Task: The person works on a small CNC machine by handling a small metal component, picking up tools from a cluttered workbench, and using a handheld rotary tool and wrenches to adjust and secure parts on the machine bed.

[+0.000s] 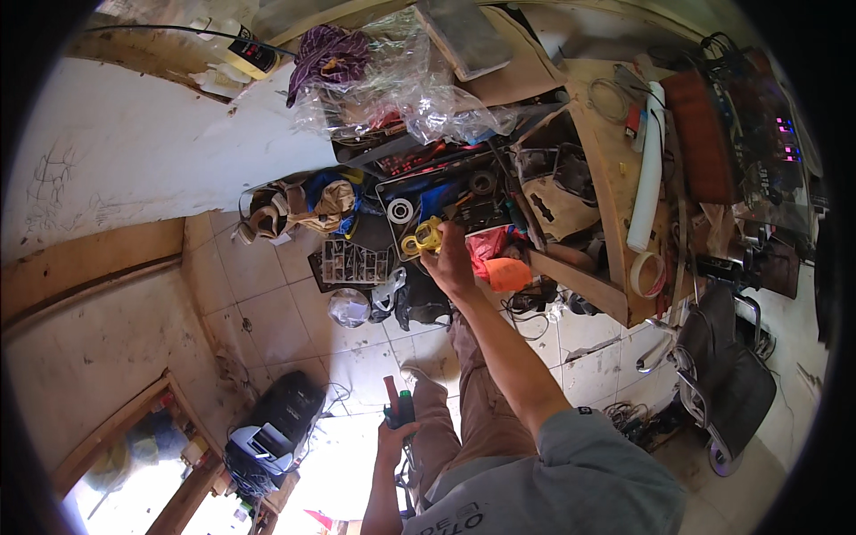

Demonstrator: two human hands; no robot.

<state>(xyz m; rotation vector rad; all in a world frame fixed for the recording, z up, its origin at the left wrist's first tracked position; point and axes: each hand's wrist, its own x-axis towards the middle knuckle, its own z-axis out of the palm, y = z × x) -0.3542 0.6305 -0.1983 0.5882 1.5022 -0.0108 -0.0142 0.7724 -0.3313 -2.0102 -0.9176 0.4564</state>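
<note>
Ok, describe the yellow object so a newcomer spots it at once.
Find the wooden desk, upper right. Left of it, the right hand holds the yellow object. Its bright yellow colour sets it apart from the white ring just beyond it.

Head view, taken by the left of two fisheye cameras worn side by side on the person's head. The lens faces steeply downward and forward. The grey shirt (571, 473), nearest the lens, occupies the lower centre and lower right; the right hand (452, 260), farther off, appears at the centre. The tiled floor (276, 312) lies deeper, left of centre. The wide, round field darkens at the corners of the frame.
</note>
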